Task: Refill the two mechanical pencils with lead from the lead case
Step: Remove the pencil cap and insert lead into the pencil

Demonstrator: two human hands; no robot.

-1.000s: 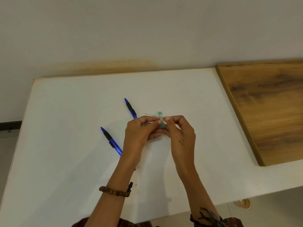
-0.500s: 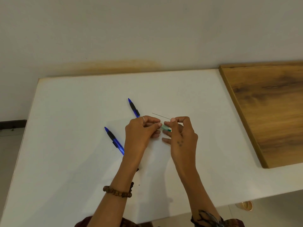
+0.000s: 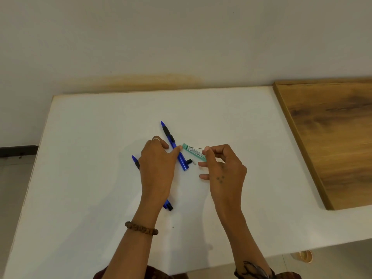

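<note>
Just right of frame centre, the green lead case [image 3: 193, 152] lies on the white table [image 3: 84, 178] as my right hand [image 3: 223, 168] pinches a single lead [image 3: 196, 148], drawn out for loading. My left hand [image 3: 158, 168] rests loosely open over the two blue pencils [image 3: 174, 147], its thumb touching the case's end to steady it. One pencil's cap [image 3: 189, 161] lies beside its open end, ready to take lead.

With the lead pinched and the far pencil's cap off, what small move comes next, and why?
Probably the left hand lifts the uncapped blue mechanical pencil, open end toward the right hand. That hand pinches a thin grey lead above the green lead case, and the pencil's small black cap lies on the white table.
</note>
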